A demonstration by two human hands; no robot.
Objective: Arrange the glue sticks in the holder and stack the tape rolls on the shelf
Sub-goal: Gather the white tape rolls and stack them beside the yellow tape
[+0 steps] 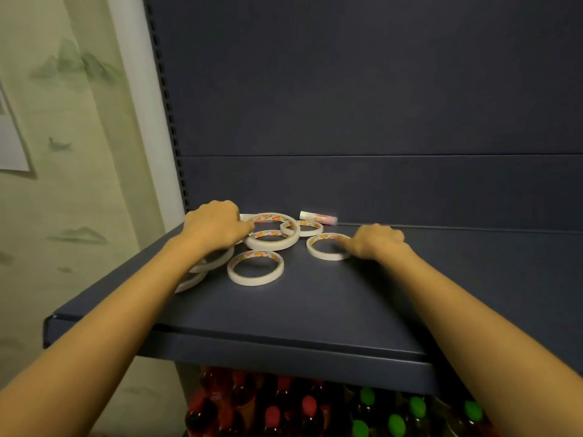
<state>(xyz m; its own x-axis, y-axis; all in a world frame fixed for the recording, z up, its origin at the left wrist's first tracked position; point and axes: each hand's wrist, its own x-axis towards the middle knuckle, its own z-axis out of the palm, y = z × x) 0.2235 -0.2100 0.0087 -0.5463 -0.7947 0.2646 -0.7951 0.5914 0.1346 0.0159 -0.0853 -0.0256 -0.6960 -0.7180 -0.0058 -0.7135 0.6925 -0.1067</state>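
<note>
No brand anyone could read here: the tape rolls [271, 246] have orange and yellow print inside their cores, but it's too blurry to make out. Everything sits on a dark navy shelf [315, 310] with a matching back panel [347, 89]. Pale green landscape wallpaper [79, 152] is off to the left, and bottles [284, 411] with red and green caps stand on the level below.

The glue stick [318, 217] lies on its side at the back of the shelf. Its long axis runs left to right, with the white end pointing left.

The rolls lie flat in a loose bunch at back left, some overlapping. The left hand [217, 227] has its fingers curled and grips the rim of the top roll [274, 215]. The right hand [375, 241] reaches onto a separate roll [325, 257] just right of the bunch. Can't tell if it's pinching that one or only resting on it.
</note>
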